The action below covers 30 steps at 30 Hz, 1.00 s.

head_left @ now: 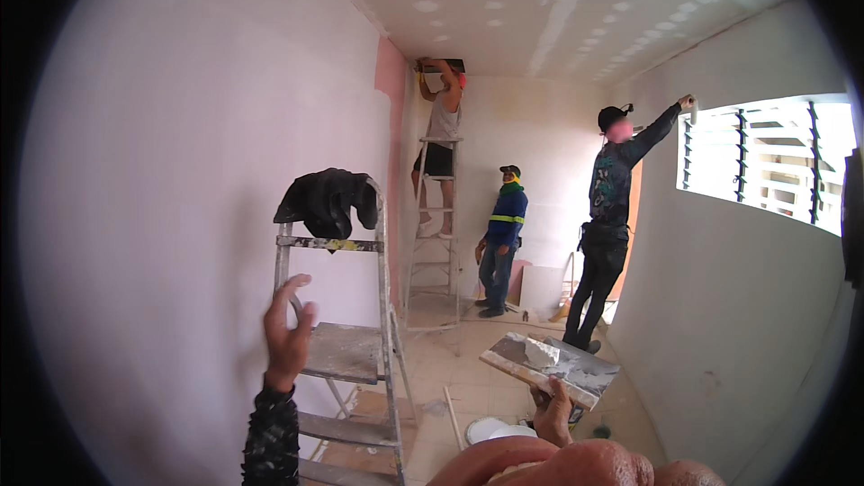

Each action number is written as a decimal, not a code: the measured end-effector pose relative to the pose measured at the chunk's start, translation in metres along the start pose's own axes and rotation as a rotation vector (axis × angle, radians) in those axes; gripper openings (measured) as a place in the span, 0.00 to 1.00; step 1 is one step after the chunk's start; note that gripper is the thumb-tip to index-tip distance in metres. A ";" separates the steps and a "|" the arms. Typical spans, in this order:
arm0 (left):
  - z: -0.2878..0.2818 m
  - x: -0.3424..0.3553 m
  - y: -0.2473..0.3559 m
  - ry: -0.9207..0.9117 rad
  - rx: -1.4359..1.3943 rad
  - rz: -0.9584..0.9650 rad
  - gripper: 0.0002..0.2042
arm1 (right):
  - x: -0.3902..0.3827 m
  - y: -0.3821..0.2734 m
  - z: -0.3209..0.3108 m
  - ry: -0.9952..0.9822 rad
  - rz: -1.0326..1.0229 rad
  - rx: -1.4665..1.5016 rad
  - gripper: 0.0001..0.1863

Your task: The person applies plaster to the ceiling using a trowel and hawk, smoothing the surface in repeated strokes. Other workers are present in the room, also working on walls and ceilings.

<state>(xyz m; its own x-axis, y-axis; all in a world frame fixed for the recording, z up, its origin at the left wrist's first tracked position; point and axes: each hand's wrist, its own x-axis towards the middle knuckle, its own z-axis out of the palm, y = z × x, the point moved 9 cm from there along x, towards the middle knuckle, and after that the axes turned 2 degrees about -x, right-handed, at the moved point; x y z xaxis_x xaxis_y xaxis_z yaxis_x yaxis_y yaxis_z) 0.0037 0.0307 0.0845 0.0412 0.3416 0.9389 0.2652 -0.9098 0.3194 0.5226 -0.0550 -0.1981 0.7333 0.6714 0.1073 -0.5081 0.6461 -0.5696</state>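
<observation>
My left hand (286,333) is raised in front of the left rail of a paint-spattered stepladder (389,342). Its fingers are curved and apart from the thumb, with nothing visible between them. I cannot tell whether it touches the rail. A black cloth (328,201) hangs over the ladder's top. On the right, my right hand (553,412) grips a plasterer's hawk (583,369) from below. A lump of white putty (542,353) sits on the grey, smeared board.
One person (443,117) stands on a far ladder (434,256), reaching into a ceiling opening. Another person (504,238) stands beside it. A third person (610,189) reaches toward the louvred window (765,157). White buckets (490,429) and a stick (453,418) are on the floor.
</observation>
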 end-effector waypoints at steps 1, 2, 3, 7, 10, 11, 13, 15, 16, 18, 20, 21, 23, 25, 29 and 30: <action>0.028 -0.004 -0.045 -0.037 0.057 -0.168 0.35 | -0.004 -0.005 0.003 0.021 0.015 -0.006 0.13; 0.040 -0.014 -0.095 0.021 0.114 -0.236 0.37 | -0.006 -0.007 0.001 0.047 0.024 -0.012 0.13; 0.036 -0.029 -0.150 0.080 0.183 -0.302 0.38 | -0.003 -0.003 -0.005 0.055 0.044 -0.014 0.12; 0.005 -0.095 -0.322 0.255 0.557 -0.511 0.46 | 0.004 0.011 -0.038 0.083 0.070 -0.041 0.11; -0.015 -0.082 -0.388 0.272 0.770 -0.581 0.50 | -0.027 0.016 -0.046 0.206 -0.032 -0.018 0.12; -0.021 -0.093 -0.402 0.251 0.698 -0.643 0.50 | -0.045 0.022 -0.055 0.255 -0.053 -0.034 0.12; -0.032 -0.080 -0.393 0.210 0.543 -0.732 0.51 | -0.080 0.034 -0.059 0.352 -0.115 -0.034 0.12; -0.058 -0.087 -0.457 0.257 0.417 -0.654 0.32 | -0.100 0.051 -0.036 0.352 -0.146 -0.013 0.13; -0.056 -0.085 -0.486 0.086 0.278 -0.750 0.26 | -0.106 0.063 -0.026 0.348 -0.168 0.004 0.14; -0.045 -0.086 -0.504 0.041 -0.214 -0.847 0.11 | -0.124 0.092 -0.009 0.406 -0.203 0.057 0.13; -0.048 -0.084 -0.503 -0.019 -0.251 -0.846 0.11 | -0.150 0.113 0.022 0.410 -0.224 0.030 0.13; -0.053 -0.085 -0.502 -0.051 -0.263 -0.851 0.11 | -0.165 0.121 0.034 0.416 -0.227 0.013 0.14; -0.063 -0.077 -0.505 -0.066 -0.288 -0.835 0.11 | -0.179 0.138 0.059 0.374 -0.244 0.013 0.13; -0.075 -0.093 -0.505 -0.078 -0.359 -0.881 0.11 | -0.200 0.139 0.075 0.362 -0.231 -0.030 0.12; -0.088 -0.103 -0.532 -0.239 -0.096 -0.841 0.16 | -0.205 0.152 0.104 0.314 -0.278 -0.119 0.11; -0.090 -0.106 -0.539 -0.282 0.027 -0.800 0.19 | -0.222 0.159 0.082 0.309 -0.278 -0.167 0.11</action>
<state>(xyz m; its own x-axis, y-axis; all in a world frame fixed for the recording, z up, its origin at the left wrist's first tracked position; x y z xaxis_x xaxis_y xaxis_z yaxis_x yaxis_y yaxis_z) -0.2298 0.4635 -0.1760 0.0696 0.9292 0.3630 0.3393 -0.3642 0.8673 0.2417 -0.0719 -0.2451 0.9452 0.3240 0.0410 -0.2112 0.7021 -0.6801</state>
